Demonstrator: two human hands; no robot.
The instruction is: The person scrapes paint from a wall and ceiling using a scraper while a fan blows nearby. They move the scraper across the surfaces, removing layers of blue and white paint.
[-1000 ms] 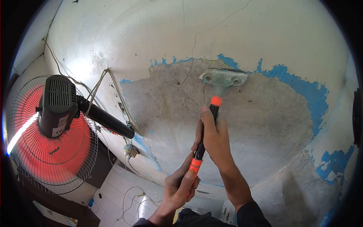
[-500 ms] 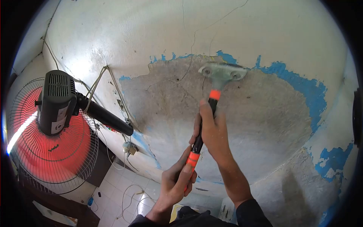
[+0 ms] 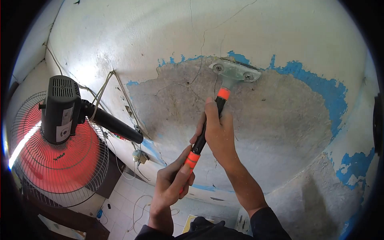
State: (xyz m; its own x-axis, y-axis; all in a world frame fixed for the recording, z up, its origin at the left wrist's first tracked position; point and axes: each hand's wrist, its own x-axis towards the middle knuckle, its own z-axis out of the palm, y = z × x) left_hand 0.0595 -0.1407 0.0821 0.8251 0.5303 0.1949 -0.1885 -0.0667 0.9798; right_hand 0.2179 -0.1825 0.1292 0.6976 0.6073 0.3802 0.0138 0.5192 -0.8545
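Observation:
A long-handled scraper [image 3: 235, 75], black and orange with a greyish head, has its blade at the upper border of a bare grey patch on the wall [image 3: 280, 116]. Blue and pale paint edges the patch. My right hand [image 3: 219, 136] is closed round the black upper part of the handle, just below the orange collar. Lower down, my left hand [image 3: 173, 182] grips the orange end of the same handle.
A fan [image 3: 62, 148] with red blades and a black motor housing stands at the left. Cables hang on the wall beside a socket [image 3: 139, 156]. White floor tiles [image 3: 124, 204] with a loose cord show below.
Both hands have shifted left with the scraper's handle, and the left hand slightly up. The scraper's head has tilted a little and stays near the patch's upper edge.

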